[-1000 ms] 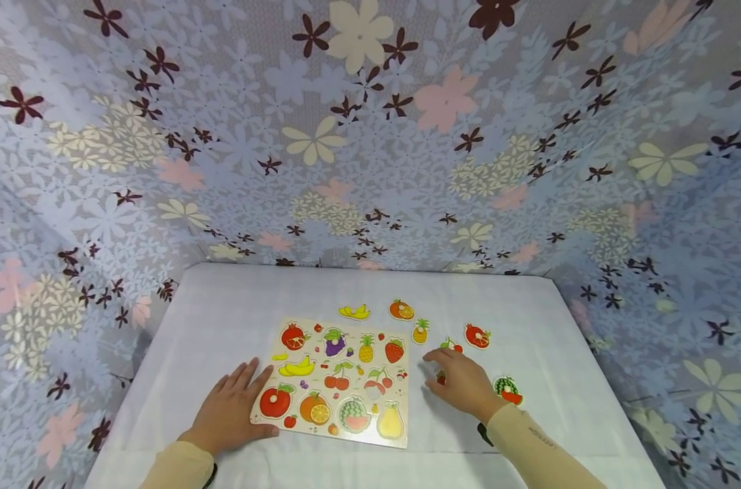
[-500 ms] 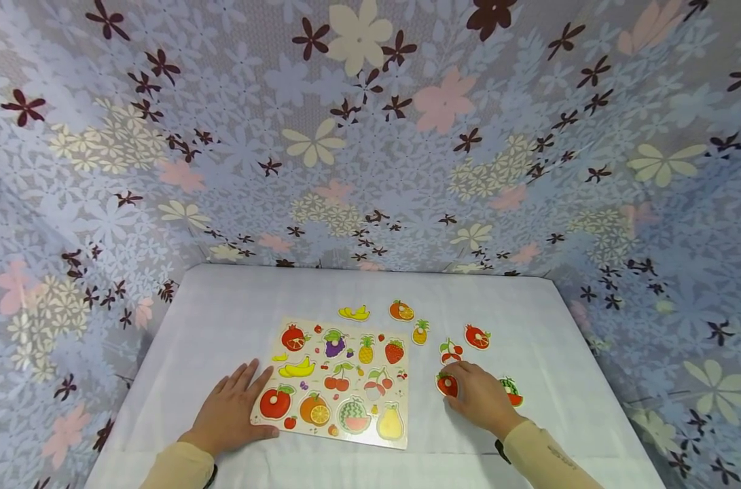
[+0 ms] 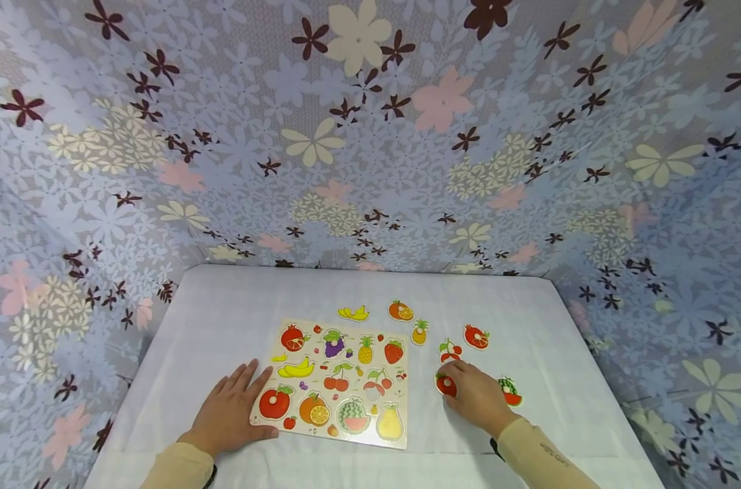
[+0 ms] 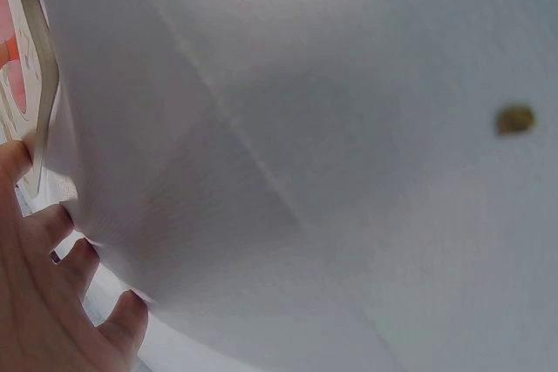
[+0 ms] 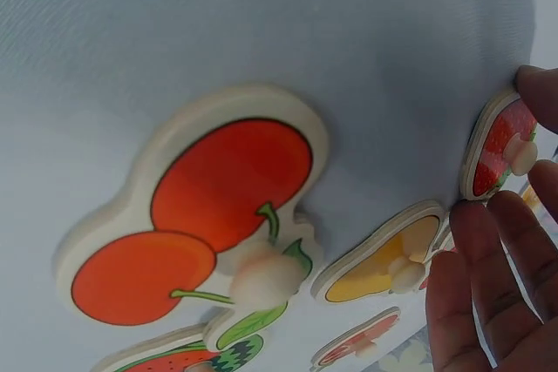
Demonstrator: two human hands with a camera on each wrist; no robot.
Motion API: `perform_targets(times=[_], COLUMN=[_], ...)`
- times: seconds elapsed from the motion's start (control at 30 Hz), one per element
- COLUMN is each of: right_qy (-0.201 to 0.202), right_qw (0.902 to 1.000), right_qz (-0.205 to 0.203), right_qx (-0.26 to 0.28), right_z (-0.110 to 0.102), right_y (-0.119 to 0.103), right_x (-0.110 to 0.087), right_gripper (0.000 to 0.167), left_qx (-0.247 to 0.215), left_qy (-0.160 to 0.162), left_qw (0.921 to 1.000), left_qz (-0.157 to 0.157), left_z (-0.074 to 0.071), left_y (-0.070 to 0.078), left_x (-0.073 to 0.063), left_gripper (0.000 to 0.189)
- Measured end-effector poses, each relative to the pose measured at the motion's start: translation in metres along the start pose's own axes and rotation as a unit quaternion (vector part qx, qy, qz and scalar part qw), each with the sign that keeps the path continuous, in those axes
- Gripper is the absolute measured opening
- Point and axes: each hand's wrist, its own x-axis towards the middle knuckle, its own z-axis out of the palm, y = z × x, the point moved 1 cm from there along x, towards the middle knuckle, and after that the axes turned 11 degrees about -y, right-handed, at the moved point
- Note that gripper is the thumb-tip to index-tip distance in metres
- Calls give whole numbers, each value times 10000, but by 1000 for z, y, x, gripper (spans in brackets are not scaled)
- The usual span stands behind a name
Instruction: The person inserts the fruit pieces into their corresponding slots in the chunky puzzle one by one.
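My left hand (image 3: 231, 411) lies with fingers spread at the left edge of a wooden fruit puzzle board (image 3: 321, 426); its thumb touches the front left corner. In the left wrist view, that hand (image 4: 44, 276) is beside the board's edge (image 4: 44, 58). My right hand (image 3: 479, 395) pinches a strawberry puzzle piece (image 3: 446, 385) to the right of the board. In the right wrist view, thumb and fingers of the right hand (image 5: 506, 285) are on opposite sides of the strawberry piece (image 5: 495, 150), by its pale knob.
Loose pieces around the board are bananas (image 3: 354, 313), an orange (image 3: 401, 310), a pineapple (image 3: 420, 332), cherries (image 3: 449, 351), a pomegranate (image 3: 477, 337) and a watermelon (image 3: 511, 391). A yellow piece (image 5: 366, 276) shows in the right wrist view. Patterned fabric (image 3: 370, 170) hangs behind the table.
My right hand has shifted right and slightly toward me, and now its fingers are on the strawberry piece. The cherries piece is uncovered. My left hand has stayed on the board.
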Motion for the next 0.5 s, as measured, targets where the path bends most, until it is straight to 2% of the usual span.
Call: perform_targets(times=[0.5], right_qy=[-85], right_qw=[9999], right_qz=[-47], right_qx=[35], right_z=[-1], right_y=[1], right_x=[3], right_gripper=[42], left_qx=[-20], left_qy=[-36], left_qw=[10000], left_qz=[26], left_z=[-4], left_y=[0], left_x=[-1], left_gripper=[116])
